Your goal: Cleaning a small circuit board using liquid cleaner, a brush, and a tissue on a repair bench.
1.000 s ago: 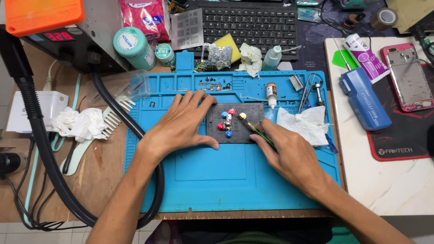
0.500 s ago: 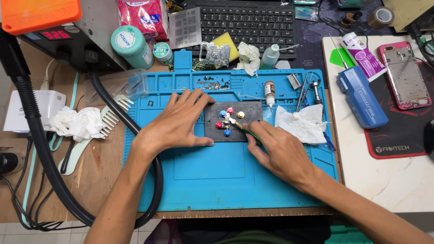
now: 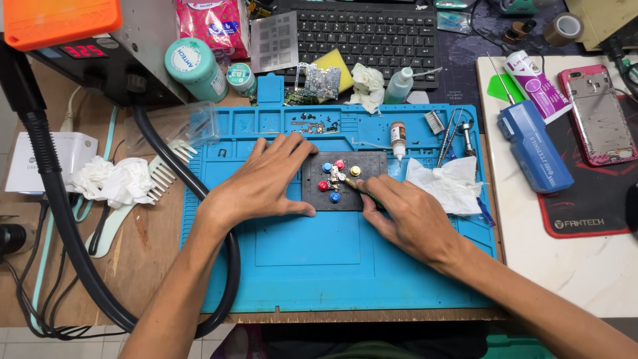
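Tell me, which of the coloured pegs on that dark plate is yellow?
The peg at the plate's upper right, just above the tool tip in the right hand. The others are red or blue.

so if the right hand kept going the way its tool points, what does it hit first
Probably the small part clamped among the coloured pins on the dark holder plate; the right hand aims its thin tool up-left at it.

I see my left hand (image 3: 266,183) lying flat on the blue mat (image 3: 319,266), its fingers on the dark plate (image 3: 316,196). My right hand (image 3: 409,216) grips a thin tool (image 3: 352,184), its tip at the small part (image 3: 334,176) among coloured pegs (image 3: 326,167).
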